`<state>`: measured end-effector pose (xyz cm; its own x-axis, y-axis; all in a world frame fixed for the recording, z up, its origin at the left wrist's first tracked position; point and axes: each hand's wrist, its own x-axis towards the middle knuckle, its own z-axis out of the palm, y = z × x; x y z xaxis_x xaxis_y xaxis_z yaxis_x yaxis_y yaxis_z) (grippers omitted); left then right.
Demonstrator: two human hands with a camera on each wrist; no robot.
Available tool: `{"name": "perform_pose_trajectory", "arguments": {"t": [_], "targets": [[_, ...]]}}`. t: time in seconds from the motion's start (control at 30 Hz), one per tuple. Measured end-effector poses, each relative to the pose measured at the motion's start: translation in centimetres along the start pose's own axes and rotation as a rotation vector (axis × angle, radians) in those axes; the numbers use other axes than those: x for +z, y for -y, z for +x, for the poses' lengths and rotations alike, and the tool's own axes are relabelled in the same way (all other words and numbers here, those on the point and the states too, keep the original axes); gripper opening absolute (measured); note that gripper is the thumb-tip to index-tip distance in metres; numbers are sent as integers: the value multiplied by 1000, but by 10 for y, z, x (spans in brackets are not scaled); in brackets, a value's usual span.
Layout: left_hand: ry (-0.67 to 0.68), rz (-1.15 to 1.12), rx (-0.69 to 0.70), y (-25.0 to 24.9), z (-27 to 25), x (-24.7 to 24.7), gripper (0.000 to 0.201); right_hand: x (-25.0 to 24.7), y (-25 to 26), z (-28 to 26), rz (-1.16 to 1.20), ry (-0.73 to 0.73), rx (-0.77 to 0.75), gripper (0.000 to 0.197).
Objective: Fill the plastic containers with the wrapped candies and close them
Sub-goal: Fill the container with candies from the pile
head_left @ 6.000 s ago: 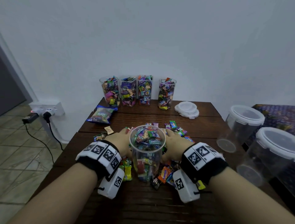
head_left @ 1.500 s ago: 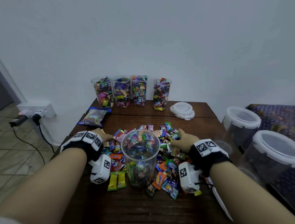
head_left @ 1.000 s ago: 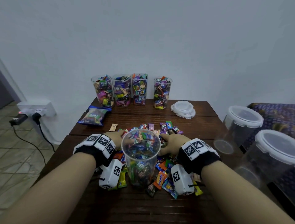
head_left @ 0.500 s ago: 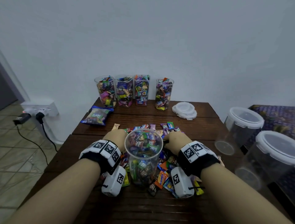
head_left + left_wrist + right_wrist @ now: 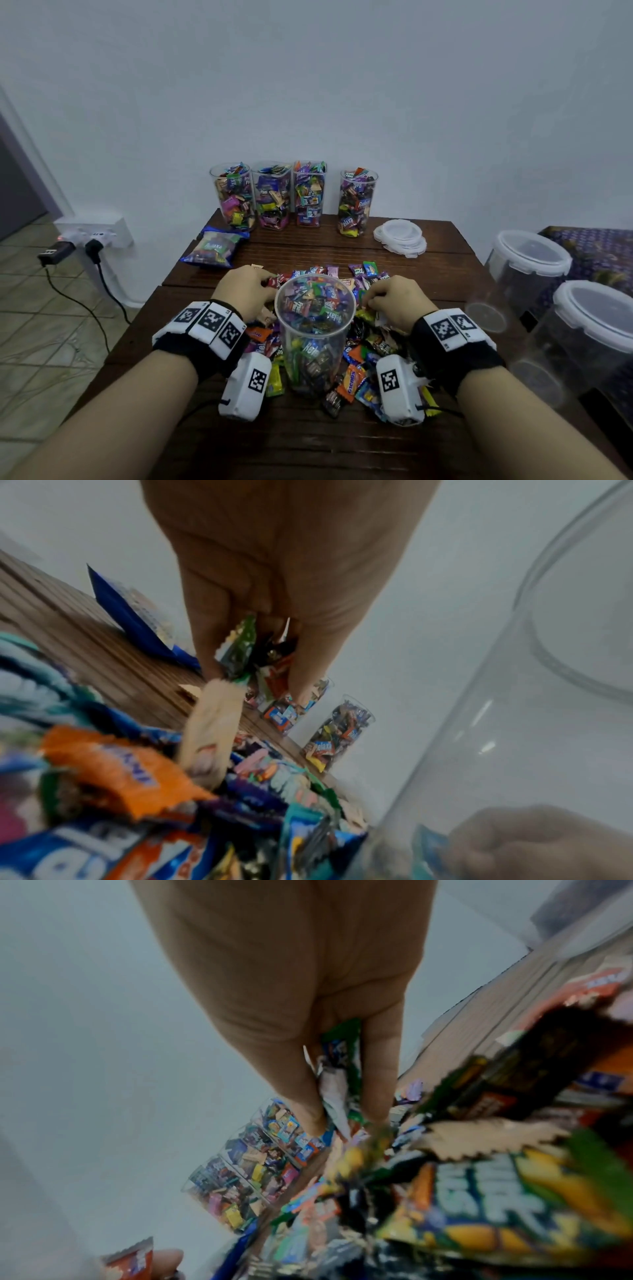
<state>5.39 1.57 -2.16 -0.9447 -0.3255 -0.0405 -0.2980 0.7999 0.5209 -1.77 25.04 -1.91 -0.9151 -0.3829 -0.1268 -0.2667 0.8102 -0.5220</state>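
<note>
A clear plastic container (image 5: 314,337), more than half full of wrapped candies, stands open at the table's middle. Loose candies (image 5: 359,346) lie heaped around it. My left hand (image 5: 247,290) is just left of the rim, its fingers (image 5: 304,653) curled round a bunch of candies (image 5: 255,653). Just right of the rim, my right hand (image 5: 394,299) has its fingers (image 5: 380,1069) pinching a few candies (image 5: 337,1074). Both hands sit low over the pile. The container wall (image 5: 514,723) fills the right of the left wrist view.
Several filled open containers (image 5: 293,195) line the back edge of the wooden table (image 5: 308,442). A stack of white lids (image 5: 400,236) lies back right, a blue candy bag (image 5: 214,248) back left. Two large lidded tubs (image 5: 527,270) stand off the table's right side.
Both hands swept in from the pile's outer sides toward the container and closed on handfuls of candies. The head view shifted slightly.
</note>
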Motion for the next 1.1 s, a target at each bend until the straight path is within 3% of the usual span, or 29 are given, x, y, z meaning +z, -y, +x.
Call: {"name": "perform_pose_trajectory", "arguments": {"t": [0.23, 0.43, 0.57, 0.73, 1.0, 1.1], "targets": [[-79, -201, 55, -6, -9, -12, 34, -19, 21, -19, 177, -168, -101, 20], [-153, -323, 90, -14, -19, -23, 32, -39, 54, -48, 312, -288, -281, 19], [-206, -444, 144, -24, -28, -34, 30, -35, 73, -67, 360, -295, -409, 19], [-247, -548, 238, -34, -37, -44, 28, -15, 80, -73, 239, -266, -519, 18], [-221, -636, 335, -48, -46, -47, 28, -6, 80, -75, 158, -268, -566, 14], [-201, -646, 360, -53, -50, -46, 26, -2, 75, -80, 258, -380, -506, 19]]}}
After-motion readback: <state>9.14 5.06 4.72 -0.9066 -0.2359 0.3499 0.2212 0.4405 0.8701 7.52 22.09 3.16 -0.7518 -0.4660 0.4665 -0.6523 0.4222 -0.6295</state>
